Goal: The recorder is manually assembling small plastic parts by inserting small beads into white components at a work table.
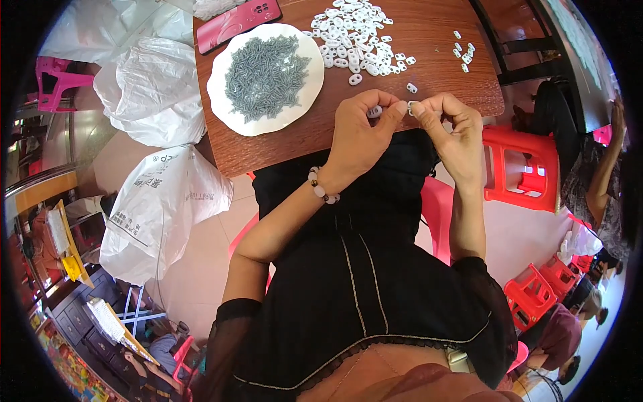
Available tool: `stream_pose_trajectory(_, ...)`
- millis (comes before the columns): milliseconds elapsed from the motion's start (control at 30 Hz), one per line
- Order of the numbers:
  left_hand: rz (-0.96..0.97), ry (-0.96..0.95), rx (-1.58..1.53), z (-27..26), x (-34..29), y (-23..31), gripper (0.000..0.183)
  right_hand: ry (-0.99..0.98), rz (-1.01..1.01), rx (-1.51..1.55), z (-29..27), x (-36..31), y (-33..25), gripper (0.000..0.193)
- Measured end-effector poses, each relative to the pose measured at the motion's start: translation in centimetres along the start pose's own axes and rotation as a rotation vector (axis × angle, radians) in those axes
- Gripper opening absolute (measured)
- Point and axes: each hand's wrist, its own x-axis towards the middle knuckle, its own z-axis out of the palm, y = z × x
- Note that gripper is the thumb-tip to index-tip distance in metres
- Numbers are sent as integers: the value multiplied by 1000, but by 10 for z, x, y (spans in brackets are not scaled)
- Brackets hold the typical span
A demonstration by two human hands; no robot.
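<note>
Over the table's near edge, my left hand [358, 130] and my right hand [459, 127] meet at the fingertips. The right thumb and forefinger pinch a small white two-holed plastic piece [411, 107]. My left thumb and forefinger are pressed together right beside it; whatever is in that pinch is too small to make out. Another white piece [374, 112] shows inside the loop of my left fingers, and I cannot tell whether it is held or lies on the table. One loose white piece [412, 88] lies just beyond my fingertips.
The brown wooden table [281, 149] bears a white scalloped plate [313, 63] of small grey pins [264, 77], a pink phone [239, 25] and a heap of white pieces [351, 33]. Several more pieces [465, 57] lie right. White sacks [164, 208] stand left, a red stool [522, 167] right.
</note>
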Motion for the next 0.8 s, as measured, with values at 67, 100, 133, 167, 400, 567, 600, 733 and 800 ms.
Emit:
stream_pose_trajectory(67,-8,4,-7,1,0,0,19,-2,-9,-19,0,1,1,12)
stream_pose_trajectory(100,-16,7,-14,1,-1,0,19,-2,-8,-19,1,1,2,12)
stream_pose_trajectory(133,-16,8,-14,1,-1,0,19,-5,-8,-13,2,1,3,12)
stream_pose_trajectory(167,-17,15,10,1,-1,-1,19,-8,-9,-8,3,0,4,12)
stream_pose_trajectory(400,1,39,6,1,-1,-7,20,-23,2,22,4,1,11,13)
stream_pose_trajectory(567,-55,9,-40,-1,-3,-10,23,-14,14,84,7,1,14,13)
stream_pose_trajectory(600,-82,-3,-74,0,-4,-10,25,-14,14,85,7,1,15,13)
stream_pose_trajectory(733,-112,-16,-210,-1,-3,-16,28,-20,29,77,9,3,19,13)
stream_pose_trajectory(800,-209,-63,-445,-2,-3,-13,30,-23,47,81,9,4,21,14)
